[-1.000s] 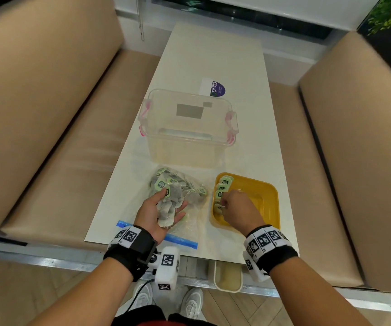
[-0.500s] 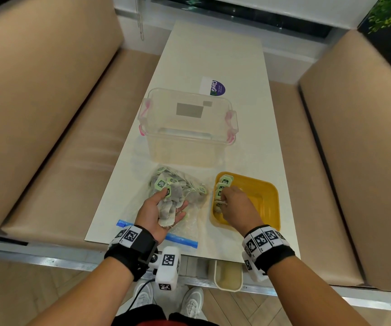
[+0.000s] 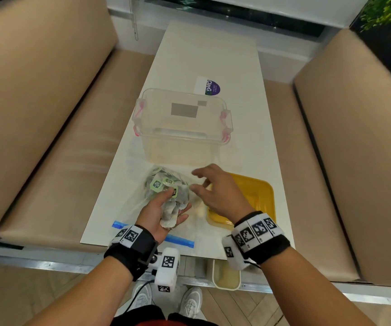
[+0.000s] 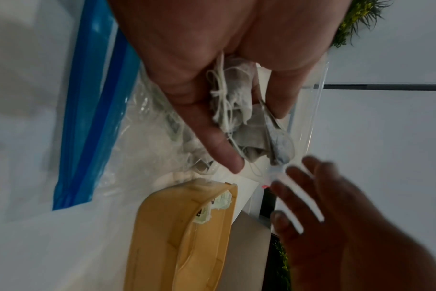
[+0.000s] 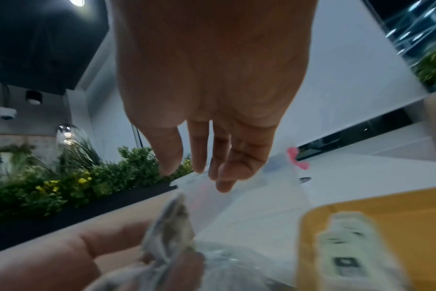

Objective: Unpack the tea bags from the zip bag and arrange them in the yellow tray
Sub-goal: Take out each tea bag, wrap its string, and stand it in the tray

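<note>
With the left hand (image 3: 164, 214) cupping a clump of tea bags (image 3: 174, 208), the empty, spread right hand (image 3: 218, 191) should pinch one green tag (image 3: 157, 184), lift its string free, then carry it to the yellow tray (image 3: 260, 196).

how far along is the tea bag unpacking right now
Done: a few tea bags stand along one edge of the yellow tray. In hand: the left hand holds a bunch of tea bags; the right hand, empty and open, is between tray and bunch. Left: that bunch, plus more in the zip bag.
</note>
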Available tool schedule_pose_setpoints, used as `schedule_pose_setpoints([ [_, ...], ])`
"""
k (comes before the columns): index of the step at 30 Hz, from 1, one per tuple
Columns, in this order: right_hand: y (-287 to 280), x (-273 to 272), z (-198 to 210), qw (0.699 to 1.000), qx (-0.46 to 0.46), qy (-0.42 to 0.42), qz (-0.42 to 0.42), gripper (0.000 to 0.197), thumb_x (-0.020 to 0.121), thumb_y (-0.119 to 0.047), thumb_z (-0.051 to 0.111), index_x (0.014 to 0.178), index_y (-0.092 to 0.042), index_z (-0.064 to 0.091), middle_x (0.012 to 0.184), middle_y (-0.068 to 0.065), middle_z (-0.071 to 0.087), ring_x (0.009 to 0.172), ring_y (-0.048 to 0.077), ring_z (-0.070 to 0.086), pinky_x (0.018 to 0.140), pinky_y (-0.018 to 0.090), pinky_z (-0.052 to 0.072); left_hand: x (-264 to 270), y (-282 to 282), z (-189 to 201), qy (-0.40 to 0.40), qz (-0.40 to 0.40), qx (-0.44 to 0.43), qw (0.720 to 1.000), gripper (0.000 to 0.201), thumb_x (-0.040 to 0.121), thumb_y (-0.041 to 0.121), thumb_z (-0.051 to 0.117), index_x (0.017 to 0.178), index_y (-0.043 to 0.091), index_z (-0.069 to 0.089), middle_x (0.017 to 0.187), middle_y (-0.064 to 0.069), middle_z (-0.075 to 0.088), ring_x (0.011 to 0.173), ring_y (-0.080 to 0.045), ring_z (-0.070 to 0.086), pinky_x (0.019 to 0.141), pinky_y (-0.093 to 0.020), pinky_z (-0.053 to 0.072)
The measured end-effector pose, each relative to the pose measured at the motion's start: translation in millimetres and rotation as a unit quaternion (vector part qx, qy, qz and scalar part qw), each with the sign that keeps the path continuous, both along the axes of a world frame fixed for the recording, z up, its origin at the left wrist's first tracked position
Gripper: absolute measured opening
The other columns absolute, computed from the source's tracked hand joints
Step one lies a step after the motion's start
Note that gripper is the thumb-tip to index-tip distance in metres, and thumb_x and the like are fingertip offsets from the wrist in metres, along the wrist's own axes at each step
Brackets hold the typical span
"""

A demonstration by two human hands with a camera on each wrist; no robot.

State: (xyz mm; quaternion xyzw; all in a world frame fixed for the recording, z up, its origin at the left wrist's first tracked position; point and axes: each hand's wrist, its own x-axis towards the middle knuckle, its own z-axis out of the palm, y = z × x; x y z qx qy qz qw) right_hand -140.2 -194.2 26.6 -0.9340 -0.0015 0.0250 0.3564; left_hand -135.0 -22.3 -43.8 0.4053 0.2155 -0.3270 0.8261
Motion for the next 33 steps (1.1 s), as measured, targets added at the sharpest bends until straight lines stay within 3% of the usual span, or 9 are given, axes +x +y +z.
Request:
schedule_pose_setpoints([
  [4, 23.4, 15.9, 5.4, 0.993, -0.023, 0.095, 0.073, 0.048, 0.09, -0.03, 0.067, 0.136, -0.025, 0.055, 0.12, -0.004, 0.059, 0.095, 0.008, 0.053, 0.086, 0.022, 0.044, -2.9, -4.5, 7.0, -0.021, -0.018, 0.019, 0.999, 0.019, 0.102, 0.029, 0.054, 0.112, 0.018, 0.066, 0.101, -0.007, 0.075, 0.103, -0.02, 0.071, 0.102, -0.045, 0.048],
  [8, 27.7, 21.5, 0.9, 0.987, -0.045, 0.133, 0.074, 0.041, 0.088, -0.016, 0.065, 0.129, -0.022, 0.062, 0.119, 0.002, 0.061, 0.109, 0.014, 0.055, 0.085, 0.02, 0.04, -1.0, -3.3, 10.1, -0.03, -0.034, 0.013, 0.999, 0.038, 0.102, 0.04, 0.051, 0.091, 0.019, 0.08, 0.09, -0.007, 0.073, 0.08, -0.016, 0.074, 0.091, -0.038, 0.048],
  [12, 26.3, 21.2, 0.3, 0.994, -0.005, 0.106, 0.041, 0.023, 0.083, -0.011, 0.065, 0.105, -0.017, 0.07, 0.1, -0.001, 0.068, 0.089, 0.012, 0.059, 0.068, 0.021, 0.043, 1.1, -1.6, 8.3, -0.009, -0.024, -0.016, 1.0, 0.037, 0.104, 0.039, 0.044, 0.103, 0.013, 0.071, 0.091, -0.007, 0.076, 0.08, -0.019, 0.076, 0.09, -0.04, 0.051],
  [17, 19.0, 20.9, -2.4, 0.991, 0.098, 0.084, -0.042, 0.005, 0.08, -0.014, 0.066, 0.081, -0.018, 0.064, 0.084, -0.001, 0.066, 0.076, 0.021, 0.066, 0.07, 0.044, 0.058, 0.5, 0.0, 6.8, -0.01, -0.031, -0.003, 0.999, 0.028, 0.1, 0.028, 0.052, 0.121, 0.014, 0.065, 0.112, -0.01, 0.074, 0.094, -0.02, 0.075, 0.084, -0.037, 0.051],
  [21, 10.8, 17.7, 4.6, 0.981, 0.161, 0.064, -0.092, 0.007, 0.079, -0.011, 0.07, 0.078, -0.014, 0.064, 0.082, 0.005, 0.068, 0.077, 0.024, 0.068, 0.07, 0.041, 0.057, 1.7, -1.3, 3.2, -0.009, -0.028, 0.004, 1.0, 0.031, 0.1, 0.025, 0.056, 0.13, 0.015, 0.058, 0.114, -0.008, 0.075, 0.101, -0.023, 0.074, 0.087, -0.037, 0.051],
  [26, -16.3, 10.5, 4.6, 0.973, 0.19, 0.032, -0.125, 0.028, 0.078, -0.002, 0.067, 0.097, -0.024, 0.069, 0.073, -0.001, 0.057, 0.065, 0.011, 0.053, 0.065, 0.031, 0.05, 2.8, 1.9, 0.6, -0.006, -0.019, -0.001, 1.0, 0.026, 0.101, 0.024, 0.054, 0.125, 0.016, 0.063, 0.113, -0.006, 0.075, 0.102, -0.024, 0.073, 0.086, -0.037, 0.052],
  [28, -27.3, 7.0, 3.0, 0.971, 0.185, 0.028, -0.146, 0.026, 0.08, -0.004, 0.066, 0.092, -0.025, 0.072, 0.074, 0.003, 0.062, 0.067, 0.012, 0.055, 0.066, 0.032, 0.05, 2.3, 2.9, 1.2, -0.004, -0.016, -0.002, 1.0, 0.022, 0.102, 0.024, 0.053, 0.119, 0.018, 0.065, 0.112, -0.006, 0.076, 0.103, -0.024, 0.073, 0.087, -0.036, 0.052],
  [33, -48.6, -3.1, 2.6, 0.96, 0.2, 0.046, -0.192, 0.011, 0.084, -0.003, 0.067, 0.087, -0.011, 0.074, 0.081, 0.003, 0.072, 0.077, 0.015, 0.065, 0.074, 0.036, 0.055, 0.8, 1.5, 2.4, -0.002, -0.019, -0.001, 1.0, 0.018, 0.102, 0.024, 0.052, 0.114, 0.019, 0.065, 0.108, -0.005, 0.077, 0.105, -0.023, 0.071, 0.086, -0.035, 0.051],
])
